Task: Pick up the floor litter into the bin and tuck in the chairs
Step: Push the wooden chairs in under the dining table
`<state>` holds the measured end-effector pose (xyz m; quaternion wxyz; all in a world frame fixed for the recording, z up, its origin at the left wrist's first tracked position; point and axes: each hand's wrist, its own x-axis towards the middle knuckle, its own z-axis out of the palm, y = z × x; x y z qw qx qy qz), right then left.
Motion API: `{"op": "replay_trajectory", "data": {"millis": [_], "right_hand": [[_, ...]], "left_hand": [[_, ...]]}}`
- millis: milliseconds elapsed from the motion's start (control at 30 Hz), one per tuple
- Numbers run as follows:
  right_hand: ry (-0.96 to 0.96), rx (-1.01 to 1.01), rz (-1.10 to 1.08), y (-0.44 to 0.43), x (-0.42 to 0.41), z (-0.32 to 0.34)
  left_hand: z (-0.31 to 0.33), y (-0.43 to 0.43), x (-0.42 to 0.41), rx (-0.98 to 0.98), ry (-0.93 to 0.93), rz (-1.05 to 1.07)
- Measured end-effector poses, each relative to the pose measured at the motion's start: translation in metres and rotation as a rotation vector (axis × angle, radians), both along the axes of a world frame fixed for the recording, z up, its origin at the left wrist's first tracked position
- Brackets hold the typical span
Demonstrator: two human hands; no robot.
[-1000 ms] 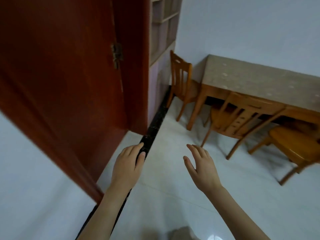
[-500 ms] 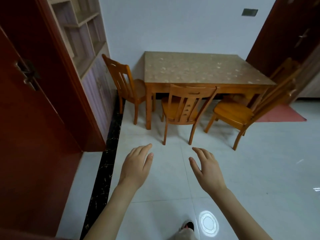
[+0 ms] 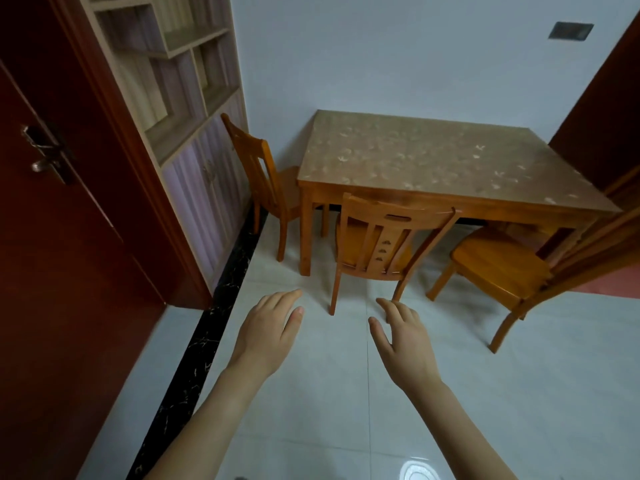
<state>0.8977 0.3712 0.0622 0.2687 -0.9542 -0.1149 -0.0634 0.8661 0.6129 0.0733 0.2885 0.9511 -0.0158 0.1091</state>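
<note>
A wooden table (image 3: 408, 157) with a patterned top stands against the far wall. Three wooden chairs surround it: one chair (image 3: 263, 181) at its left end, a middle chair (image 3: 381, 240) at the front edge with its seat partly under the table, and a right chair (image 3: 498, 268) pulled out and angled away. My left hand (image 3: 270, 327) and my right hand (image 3: 401, 337) are held out in front of me over the floor, fingers straight, holding nothing. They hover just short of the middle chair. No litter or bin shows in this view.
A dark red door (image 3: 52, 237) stands open at the left, beside a shelf cabinet (image 3: 187, 98). A black marble strip (image 3: 214, 327) runs along the white tiled floor (image 3: 519, 393). Another dark door (image 3: 602, 109) and a red mat (image 3: 609, 282) are at the right.
My view has swung right from the door toward the table and moved closer to the chairs. Both hands stay held out and empty.
</note>
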Motion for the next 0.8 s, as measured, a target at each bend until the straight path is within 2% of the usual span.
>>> {"op": "replay_trajectory", "data": {"millis": [200,367,600,800], "right_hand": [[0.020,0.014,0.042,-0.008,0.065,-0.003],[0.037,0.009,0.109,0.017,0.119,-0.019],[0.059,-0.029,0.179,0.084,0.235,-0.037],[0.030,-0.054,0.225,0.155,0.353,-0.022]], "left_hand": [[-0.005,-0.013,0.054,0.020,0.035,0.030],[-0.019,0.003,0.097,0.049,0.098,0.041],[-0.038,0.060,0.201,0.064,0.127,0.045],[-0.020,0.134,0.320,0.053,0.069,0.044]]}}
